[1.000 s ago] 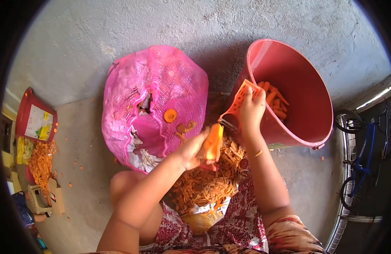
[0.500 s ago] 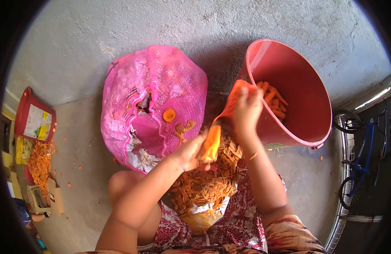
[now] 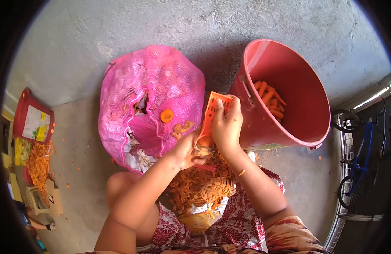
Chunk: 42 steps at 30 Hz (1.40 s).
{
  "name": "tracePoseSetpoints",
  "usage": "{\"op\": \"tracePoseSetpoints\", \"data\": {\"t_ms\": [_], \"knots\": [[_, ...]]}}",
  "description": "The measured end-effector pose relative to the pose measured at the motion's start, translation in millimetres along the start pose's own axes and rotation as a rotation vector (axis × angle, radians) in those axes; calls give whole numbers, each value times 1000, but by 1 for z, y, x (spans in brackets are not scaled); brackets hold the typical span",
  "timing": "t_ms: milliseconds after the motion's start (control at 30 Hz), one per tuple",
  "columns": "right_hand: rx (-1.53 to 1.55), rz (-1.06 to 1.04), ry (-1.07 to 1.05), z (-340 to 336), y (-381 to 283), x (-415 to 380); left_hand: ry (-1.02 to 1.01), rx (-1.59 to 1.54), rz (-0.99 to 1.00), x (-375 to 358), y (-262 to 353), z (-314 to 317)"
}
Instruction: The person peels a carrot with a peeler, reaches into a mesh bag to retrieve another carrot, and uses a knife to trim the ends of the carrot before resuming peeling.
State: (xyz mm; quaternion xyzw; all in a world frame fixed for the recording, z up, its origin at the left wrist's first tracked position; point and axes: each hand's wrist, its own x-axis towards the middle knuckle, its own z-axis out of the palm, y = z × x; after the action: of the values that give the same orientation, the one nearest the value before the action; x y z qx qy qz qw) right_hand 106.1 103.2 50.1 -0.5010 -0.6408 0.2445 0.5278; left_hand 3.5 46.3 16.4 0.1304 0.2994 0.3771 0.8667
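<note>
An orange peeler (image 3: 209,118) with a slotted handle is gripped in my right hand (image 3: 227,125), its thumb on the handle. Just below its lower end, my left hand (image 3: 189,150) is wrapped round a carrot (image 3: 202,151), which is mostly hidden by fingers and peeler. Under both hands lies a heap of orange peelings (image 3: 199,188) between my legs. A pink mesh sack (image 3: 178,76) stands at the left, with a carrot slice (image 3: 166,115) and some peelings on it. Several carrots (image 3: 269,99) lie inside the big red bucket (image 3: 297,76) at the right.
A rough grey wall (image 3: 161,21) rises behind the sack and bucket. At far left are a small red bucket (image 3: 24,114), spilled orange pieces (image 3: 38,165) and a cardboard box (image 3: 53,197). Part of a person's leg (image 3: 38,224) shows there. A blue bicycle (image 3: 365,148) is at far right.
My right hand and the peeler have moved down and left, away from the bucket's rim, toward my left hand. The carrot is now largely covered. A person's leg has appeared at lower left.
</note>
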Motion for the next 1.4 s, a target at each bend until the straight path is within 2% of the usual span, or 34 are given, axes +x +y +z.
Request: {"op": "tracePoseSetpoints", "data": {"t_ms": [100, 200, 267, 333, 400, 500, 600, 633, 667, 700, 733, 900, 1000, 1067, 1100, 1200, 1233, 1267, 1333, 1367, 1400], "knots": [[-157, -133, 204, -8, 14, 25, -17, 118, -53, 2, -7, -6], [-168, -54, 346, -24, 24, 51, -28, 178, -33, -4, -13, -6], [-102, -79, 292, -26, 14, 46, -18, 110, -20, -5, -10, -8], [-23, -85, 202, -21, 6, 34, 39, 94, 104, -1, -4, -7], [82, 13, 110, -13, 3, 22, 101, -60, 91, -2, 1, 3], [179, 117, 56, -4, 6, 13, -178, -130, 49, 2, 0, -8], [210, 144, 16, -3, -1, 6, -179, -143, 109, 6, 0, -13], [213, 144, 3, -3, -5, 3, -93, -177, 125, 6, 0, -9], [194, 41, 19, 1, -1, 0, -7, -209, 142, 6, 0, -2], [213, 59, 3, 3, 0, -3, 79, -242, 157, 6, 1, 3], [233, 77, -14, 4, 1, -4, 55, -245, 162, 7, -1, 0], [70, -17, -5, 7, -2, -9, 7, -327, 163, 9, -4, -8], [-3, -22, 32, 9, 7, -5, 152, -287, 131, 11, -9, -6], [-63, -29, 113, 3, 14, 12, 14, -230, 141, 13, -15, -16], [-43, 91, 107, 0, 15, 19, -55, -202, 146, 13, -15, -18], [-182, -230, 290, 3, 24, 27, -11, -161, 175, 16, -14, -17], [-183, -162, 330, -2, 24, 34, -101, -128, 170, 17, -12, -14], [-180, -97, 371, -9, 24, 43, -38, -85, 83, 12, -14, -7], [-17, 47, 357, -22, 27, 55, -80, -13, 36, 3, -17, -4], [-16, 29, 339, -23, 29, 54, -39, -77, 14, 2, -15, -5], [-15, 11, 319, -24, 28, 53, -30, -113, 90, 5, -14, -10]]}}
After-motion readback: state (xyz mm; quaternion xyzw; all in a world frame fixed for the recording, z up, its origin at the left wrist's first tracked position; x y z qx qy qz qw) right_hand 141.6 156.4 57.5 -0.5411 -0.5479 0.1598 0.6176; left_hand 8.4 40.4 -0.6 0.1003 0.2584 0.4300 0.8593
